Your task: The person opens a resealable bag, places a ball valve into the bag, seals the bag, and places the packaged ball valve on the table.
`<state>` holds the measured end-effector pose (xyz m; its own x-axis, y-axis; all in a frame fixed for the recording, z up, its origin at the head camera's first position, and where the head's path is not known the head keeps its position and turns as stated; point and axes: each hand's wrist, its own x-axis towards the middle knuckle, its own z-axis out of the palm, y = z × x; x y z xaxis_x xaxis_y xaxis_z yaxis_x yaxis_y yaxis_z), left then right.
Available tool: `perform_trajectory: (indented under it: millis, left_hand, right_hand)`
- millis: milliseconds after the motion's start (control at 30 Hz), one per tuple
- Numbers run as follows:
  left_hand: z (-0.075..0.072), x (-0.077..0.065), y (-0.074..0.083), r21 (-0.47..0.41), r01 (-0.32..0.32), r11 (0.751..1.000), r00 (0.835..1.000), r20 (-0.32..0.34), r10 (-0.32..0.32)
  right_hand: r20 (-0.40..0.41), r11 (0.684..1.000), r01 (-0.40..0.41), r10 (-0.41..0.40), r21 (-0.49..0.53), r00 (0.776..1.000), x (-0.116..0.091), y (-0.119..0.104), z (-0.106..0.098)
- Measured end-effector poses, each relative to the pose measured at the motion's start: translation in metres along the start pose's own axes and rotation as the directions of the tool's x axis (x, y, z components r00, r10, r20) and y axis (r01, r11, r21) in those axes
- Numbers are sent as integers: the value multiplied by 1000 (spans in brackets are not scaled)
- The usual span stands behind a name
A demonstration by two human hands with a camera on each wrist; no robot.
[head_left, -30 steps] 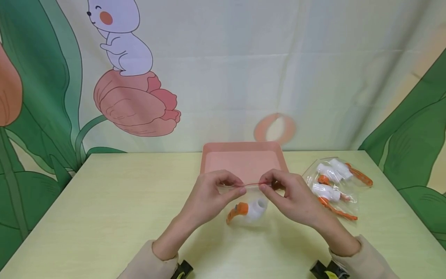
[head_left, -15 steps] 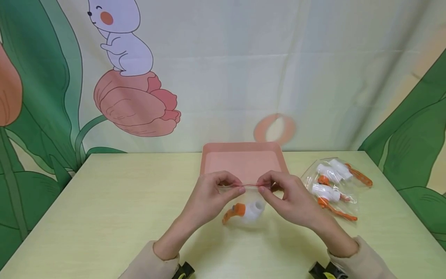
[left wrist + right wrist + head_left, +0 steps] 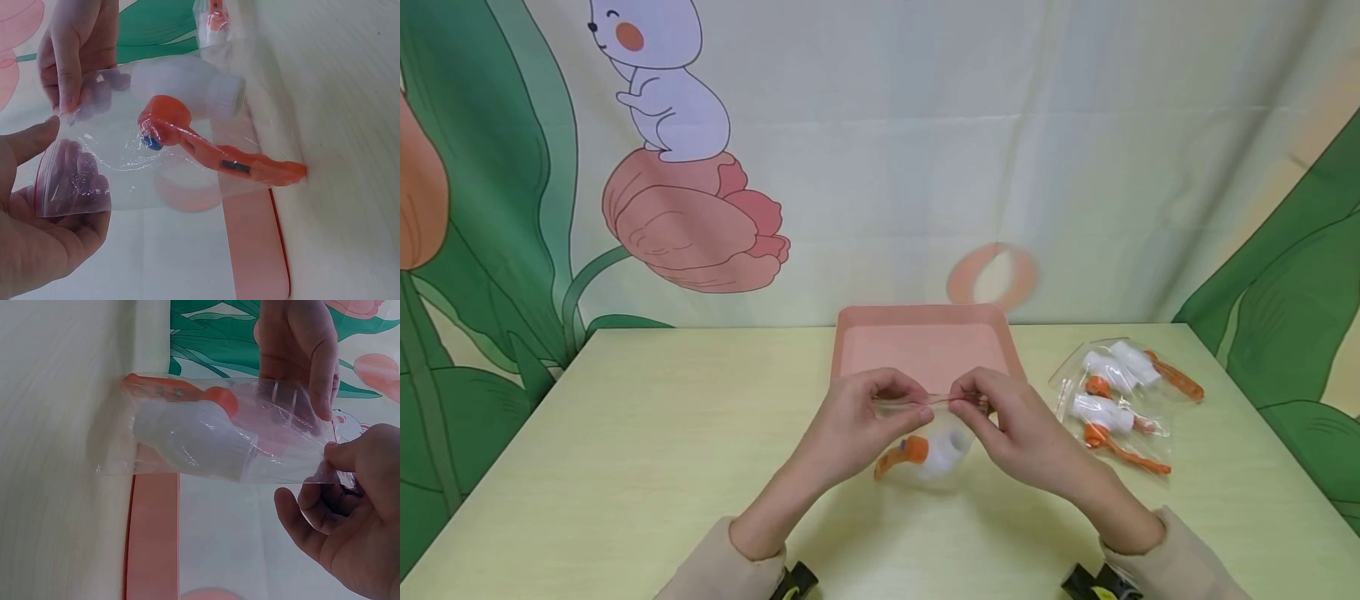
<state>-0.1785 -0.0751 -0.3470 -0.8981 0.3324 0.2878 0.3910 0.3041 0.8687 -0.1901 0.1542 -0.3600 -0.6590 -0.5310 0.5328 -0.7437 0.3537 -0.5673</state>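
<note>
My left hand (image 3: 861, 421) and right hand (image 3: 1018, 429) pinch the red-lined top edge of a clear zip bag (image 3: 125, 187) between thumbs and fingers, their fingertips close together. The bag hangs over the near side of the table. Inside it lies a white plastic pipe fitting (image 3: 194, 437) with a wide open end. An orange tap handle (image 3: 237, 164) with a small blue spot at its head lies against the fitting. In the left wrist view, the left fingers show through the clear plastic behind the bag, the thumb in front at the red line.
A pink tray (image 3: 925, 342) stands at the back middle of the table (image 3: 700, 433), just beyond the hands. To the right lie clear bags (image 3: 1157, 429) with more white fittings and orange handles. A printed curtain (image 3: 887, 183) hangs behind the table.
The right hand has slid a little left along the bag's top edge, closer to the left hand. The bag's lower part, with the fitting and handle, has swung slightly left.
</note>
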Motion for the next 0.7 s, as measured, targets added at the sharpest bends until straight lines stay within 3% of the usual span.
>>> perform_trajectory:
  millis: [233, 700]
  left_hand:
    - [-2, 0, 0, 60, -65, 996, 998, -8, 65]
    - [5, -1, 0, 28, -111, 993, 992, -52, 112]
  right_hand:
    - [-8, 1000, 19, -19, -2, 1000, -1, 0, 0]
    - [-39, 999, 43, -43, 13, 998, 4, -4, 2]
